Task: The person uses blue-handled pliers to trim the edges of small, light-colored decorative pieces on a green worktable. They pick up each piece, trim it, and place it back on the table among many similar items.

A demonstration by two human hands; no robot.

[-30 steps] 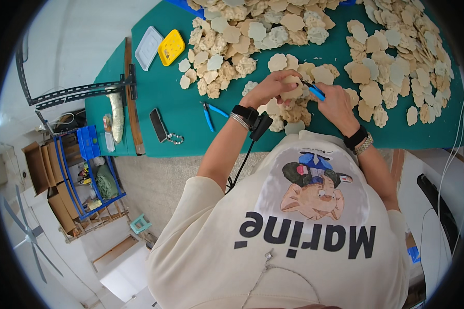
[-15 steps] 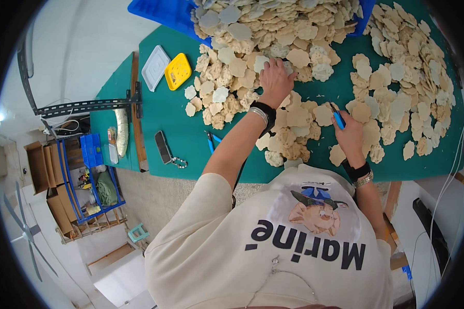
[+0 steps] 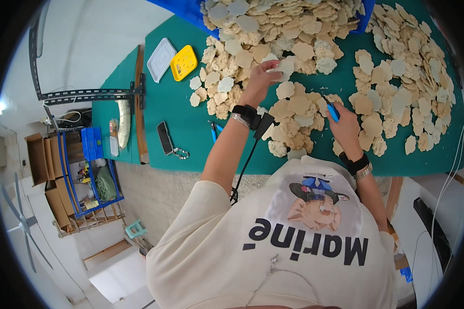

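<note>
My left hand point(image 3: 263, 80) pinches a pale, scalloped flat piece point(image 3: 286, 68) between thumb and fingers, lifted over the pile. In my right hand point(image 3: 344, 129) is a slim blue-handled hand tool point(image 3: 333, 112) with a dark, pointed tip, like nippers; its tip points up and left. Between the hands lies a heap of beige scalloped pieces point(image 3: 296, 105), some smooth, some with a bumpy face. The right hand rests by the table's near side, with the tool's tip beside this heap and apart from the held piece.
A blue crate point(image 3: 367, 15) spills similar pieces at the far side; another large pile point(image 3: 407, 77) lies right. On the green table point(image 3: 201, 149) are a yellow tray point(image 3: 184, 63), a white tray point(image 3: 161, 59), a phone point(image 3: 165, 138) and a second blue-handled tool point(image 3: 214, 132).
My left hand has come up from the pile and slightly left, now with a pale piece in its fingers. The right hand keeps the tool almost in place.
</note>
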